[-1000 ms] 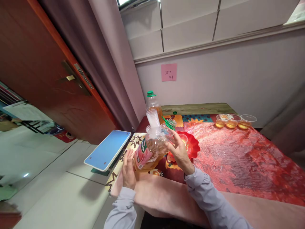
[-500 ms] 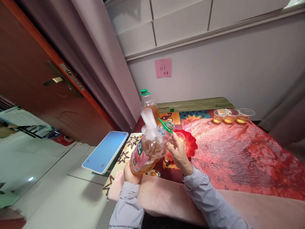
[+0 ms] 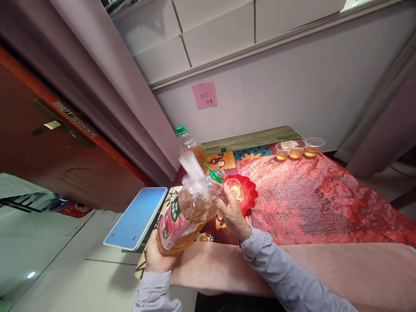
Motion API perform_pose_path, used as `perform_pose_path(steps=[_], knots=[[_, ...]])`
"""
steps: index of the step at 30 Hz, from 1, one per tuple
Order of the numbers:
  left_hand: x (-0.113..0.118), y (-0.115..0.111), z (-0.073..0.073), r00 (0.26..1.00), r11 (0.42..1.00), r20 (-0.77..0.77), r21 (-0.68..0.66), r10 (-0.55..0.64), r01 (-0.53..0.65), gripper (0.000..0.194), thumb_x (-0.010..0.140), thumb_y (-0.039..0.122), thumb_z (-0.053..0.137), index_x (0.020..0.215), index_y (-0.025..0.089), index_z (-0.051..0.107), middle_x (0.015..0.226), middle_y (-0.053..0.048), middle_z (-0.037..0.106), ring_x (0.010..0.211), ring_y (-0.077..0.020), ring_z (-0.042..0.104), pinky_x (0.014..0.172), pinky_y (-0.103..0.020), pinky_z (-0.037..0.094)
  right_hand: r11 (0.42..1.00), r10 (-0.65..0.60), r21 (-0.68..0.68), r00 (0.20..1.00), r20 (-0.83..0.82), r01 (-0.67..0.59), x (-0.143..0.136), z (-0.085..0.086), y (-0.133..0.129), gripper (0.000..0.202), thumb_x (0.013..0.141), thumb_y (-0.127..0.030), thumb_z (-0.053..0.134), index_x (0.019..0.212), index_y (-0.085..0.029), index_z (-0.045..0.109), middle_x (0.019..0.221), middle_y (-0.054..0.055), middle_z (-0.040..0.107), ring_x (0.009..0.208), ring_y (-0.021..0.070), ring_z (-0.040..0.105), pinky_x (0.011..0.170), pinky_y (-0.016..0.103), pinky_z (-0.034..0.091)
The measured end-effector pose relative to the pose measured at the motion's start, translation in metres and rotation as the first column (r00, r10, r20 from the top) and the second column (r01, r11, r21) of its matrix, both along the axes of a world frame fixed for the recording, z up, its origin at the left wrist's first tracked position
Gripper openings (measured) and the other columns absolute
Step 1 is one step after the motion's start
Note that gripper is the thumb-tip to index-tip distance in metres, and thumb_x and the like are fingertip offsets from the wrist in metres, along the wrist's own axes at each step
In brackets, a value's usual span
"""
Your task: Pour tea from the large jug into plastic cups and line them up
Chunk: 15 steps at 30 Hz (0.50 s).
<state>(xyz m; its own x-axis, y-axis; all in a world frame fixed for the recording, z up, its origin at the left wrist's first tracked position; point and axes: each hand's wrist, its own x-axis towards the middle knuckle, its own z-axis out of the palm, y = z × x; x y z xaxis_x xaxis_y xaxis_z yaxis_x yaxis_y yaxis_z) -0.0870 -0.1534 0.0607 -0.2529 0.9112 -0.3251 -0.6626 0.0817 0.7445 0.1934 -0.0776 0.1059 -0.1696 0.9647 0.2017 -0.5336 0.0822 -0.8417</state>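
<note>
A large clear juice bottle point(image 3: 191, 208) with a pink label is tilted to the right, its uncapped neck carrying a green handle ring point(image 3: 215, 175). My left hand point(image 3: 159, 253) supports the bottle from beneath at its base, fingers partly hidden behind it. Closed around the neck is my right hand point(image 3: 231, 210). Below the mouth stands a clear plastic cup point(image 3: 233, 185) in a red scalloped tray point(image 3: 251, 195). A stack of clear cups point(image 3: 191, 164) shows just behind the bottle.
Another juice bottle point(image 3: 191, 147) with a green cap stands at the back left. A loose green cap point(image 3: 223, 150) lies near the table's back edge. Three cups of yellow juice point(image 3: 296, 151) line the far right. A blue-topped stool point(image 3: 136, 216) stands left of the table.
My view has turned to the right, so the scene sits further left. Both hands still hold the bottle, which remains tilted over the tray.
</note>
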Motion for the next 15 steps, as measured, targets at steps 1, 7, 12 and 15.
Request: perform_pose_path(steps=[1, 7, 12, 15], knots=[[0.0, -0.002, 0.002, 1.0, 0.999, 0.004, -0.034, 0.008, -0.008, 0.041, 0.1, 0.041, 0.06, 0.137, 0.033, 0.076, 0.126, -0.006, 0.085, 0.152, -0.032, 0.057, 0.129, -0.059, 0.041, 1.0, 0.003, -0.002, 1.0, 0.0, -0.003, -0.001, 0.0, -0.001, 0.069, 0.092, -0.068, 0.077, 0.145, -0.026, 0.065, 0.139, 0.012, 0.076, 0.124, 0.0344, 0.074, 0.107, 0.052, 0.063], [-0.014, -0.013, 0.009, 0.997, 0.987, -0.033, -0.145, 0.065, -0.069, 0.051, 0.093, 0.042, 0.062, 0.142, 0.035, 0.074, 0.139, -0.005, 0.079, 0.159, -0.0341, 0.047, 0.129, -0.063, 0.04, 0.997, -0.07, 0.028, 0.997, -0.014, 0.071, -0.014, -0.012, -0.001, 0.064, 0.097, -0.073, 0.068, 0.139, -0.025, 0.072, 0.146, 0.01, 0.074, 0.14, 0.0329, 0.066, 0.123, 0.049, 0.05], [-0.027, -0.017, 0.0, 0.997, 0.979, -0.056, -0.192, 0.059, -0.068, 0.054, 0.091, 0.047, 0.062, 0.143, 0.037, 0.072, 0.133, -0.005, 0.082, 0.157, -0.0374, 0.05, 0.125, -0.067, 0.045, 0.997, -0.08, 0.016, 0.997, 0.014, 0.08, -0.022, -0.031, 0.003, 0.06, 0.101, -0.068, 0.067, 0.14, -0.024, 0.074, 0.145, 0.01, 0.076, 0.14, 0.0323, 0.066, 0.126, 0.05, 0.046], [-0.029, -0.016, -0.001, 0.997, 0.985, -0.072, -0.171, -0.002, -0.01, 0.057, 0.091, 0.048, 0.061, 0.146, 0.037, 0.07, 0.134, -0.004, 0.082, 0.156, -0.0362, 0.052, 0.125, -0.066, 0.045, 0.995, -0.093, -0.025, 0.995, 0.031, 0.093, -0.024, -0.038, 0.004, 0.062, 0.099, -0.071, 0.067, 0.136, -0.022, 0.075, 0.143, 0.011, 0.076, 0.139, 0.0328, 0.066, 0.125, 0.05, 0.046]])
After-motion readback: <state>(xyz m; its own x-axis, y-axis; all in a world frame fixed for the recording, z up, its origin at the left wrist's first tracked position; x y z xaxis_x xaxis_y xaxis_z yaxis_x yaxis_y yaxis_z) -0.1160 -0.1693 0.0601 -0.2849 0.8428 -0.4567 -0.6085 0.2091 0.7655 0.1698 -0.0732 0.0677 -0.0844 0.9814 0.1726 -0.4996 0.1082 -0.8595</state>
